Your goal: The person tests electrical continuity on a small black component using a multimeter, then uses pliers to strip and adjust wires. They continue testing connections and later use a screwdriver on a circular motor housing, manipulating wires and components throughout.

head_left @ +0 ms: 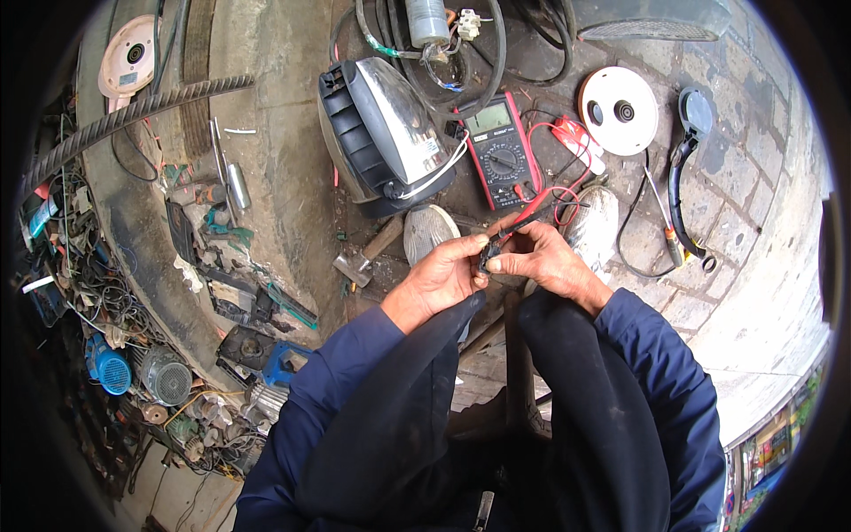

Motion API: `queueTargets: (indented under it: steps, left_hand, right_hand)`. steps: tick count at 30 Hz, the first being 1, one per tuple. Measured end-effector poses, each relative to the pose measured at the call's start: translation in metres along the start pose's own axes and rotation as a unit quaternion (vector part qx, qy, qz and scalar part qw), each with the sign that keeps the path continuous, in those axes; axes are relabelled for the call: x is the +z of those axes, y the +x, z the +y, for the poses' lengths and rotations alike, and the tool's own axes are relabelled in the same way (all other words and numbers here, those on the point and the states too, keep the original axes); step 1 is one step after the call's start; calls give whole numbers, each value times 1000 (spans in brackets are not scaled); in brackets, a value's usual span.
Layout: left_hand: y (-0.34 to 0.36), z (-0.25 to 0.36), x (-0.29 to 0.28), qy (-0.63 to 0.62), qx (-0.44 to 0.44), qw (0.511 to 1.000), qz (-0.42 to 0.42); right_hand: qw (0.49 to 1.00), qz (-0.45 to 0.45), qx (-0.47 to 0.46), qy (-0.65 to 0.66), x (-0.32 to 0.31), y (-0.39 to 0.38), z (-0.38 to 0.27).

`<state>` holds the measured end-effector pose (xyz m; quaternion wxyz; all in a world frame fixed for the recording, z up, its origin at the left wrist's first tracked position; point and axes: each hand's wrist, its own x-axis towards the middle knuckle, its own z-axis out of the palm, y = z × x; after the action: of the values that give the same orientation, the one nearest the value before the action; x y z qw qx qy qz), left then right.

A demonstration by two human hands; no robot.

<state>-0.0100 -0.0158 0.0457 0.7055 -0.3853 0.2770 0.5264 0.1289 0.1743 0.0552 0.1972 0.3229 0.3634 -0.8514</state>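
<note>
- I have the small black part, apparently hard plastic, [486, 255] up in front of my knees, above the grey paved ground [745, 222], nearer its left edge, along the concrete, than its right.
- I judge it light and stiff, easy to drop; any thin contacts could bend, so I'd hold it by its solid sides.
- My left hand [443, 277] is nearly closed, fingers curled, thumb and fingertips pinching the part.
- My right hand [551, 262] is half curled, its thumb and fingers pinching the part from the other side.
- A slim red probe [534, 208] and a thin black probe [525, 223] lie at my right forefinger; I cannot tell how firmly I grip them.
</note>
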Motion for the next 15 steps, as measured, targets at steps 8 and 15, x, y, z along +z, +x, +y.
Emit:
queueTargets:
  steps: [8, 15]
  left_hand:
    - [1, -2, 2, 19, 6, 1000, 3]
    - [1, 1, 7, 39, 10, 999, -21]
  right_hand:
    - [1000, -7, -4, -15, -4, 0, 0]
    - [997, -17, -10, 78, -11, 1, 11]
